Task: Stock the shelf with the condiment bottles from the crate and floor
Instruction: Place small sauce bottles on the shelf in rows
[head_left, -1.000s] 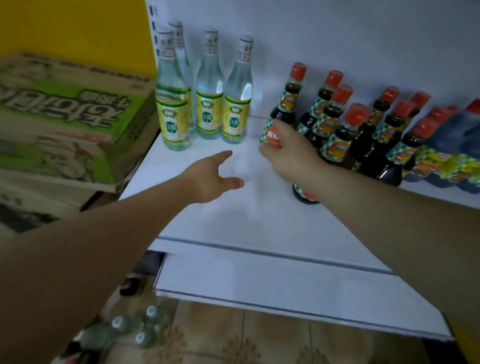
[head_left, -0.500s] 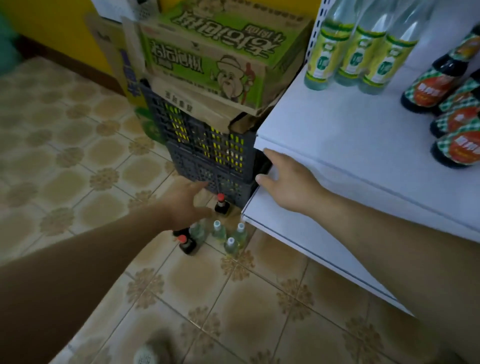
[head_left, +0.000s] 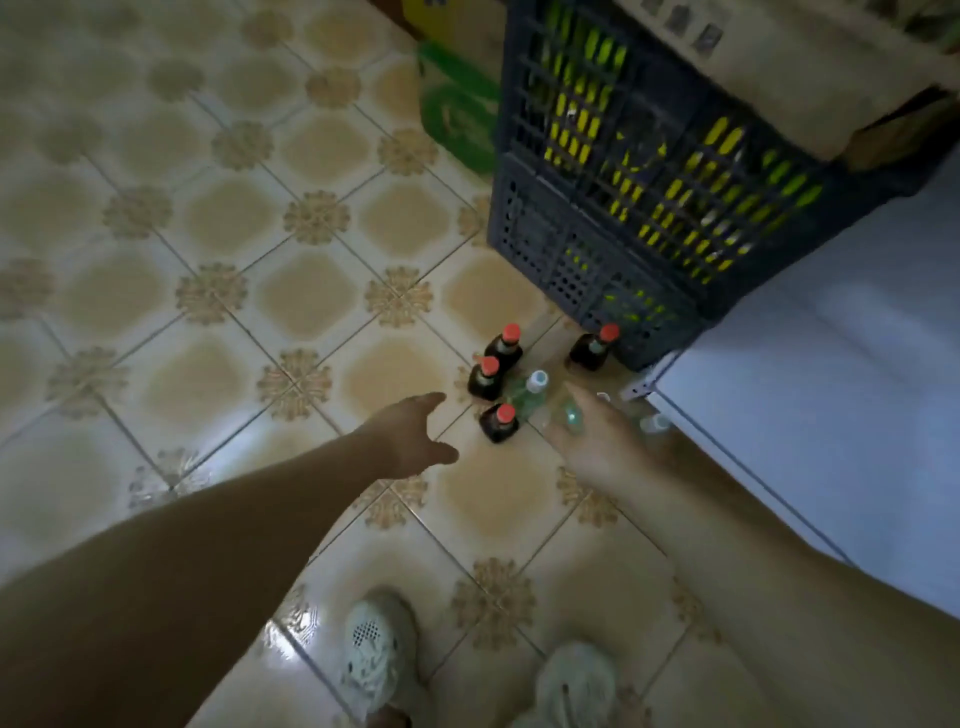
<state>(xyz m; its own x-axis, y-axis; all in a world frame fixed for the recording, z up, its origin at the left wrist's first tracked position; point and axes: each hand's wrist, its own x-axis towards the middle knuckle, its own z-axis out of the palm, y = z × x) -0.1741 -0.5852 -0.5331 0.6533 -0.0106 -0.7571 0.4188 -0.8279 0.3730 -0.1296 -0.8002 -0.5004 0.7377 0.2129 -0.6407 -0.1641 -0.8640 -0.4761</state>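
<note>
Floor (head_left: 156, 171): glossy tiles set on the diagonal, cream with tan centres, brown flower rosettes at the corners, pale grout lines between. Light dim overall and colours muddy, with one soft white glare patch (head_left: 228, 457) on the tiles at lower left. Right side: white shelf (head_left: 857, 395), its low deck close to floor level, front edge running diagonally down the view; top right a worn cardboard box (head_left: 789, 73), and at top centre a green-printed pack (head_left: 457, 119) standing on the tiles.
</note>
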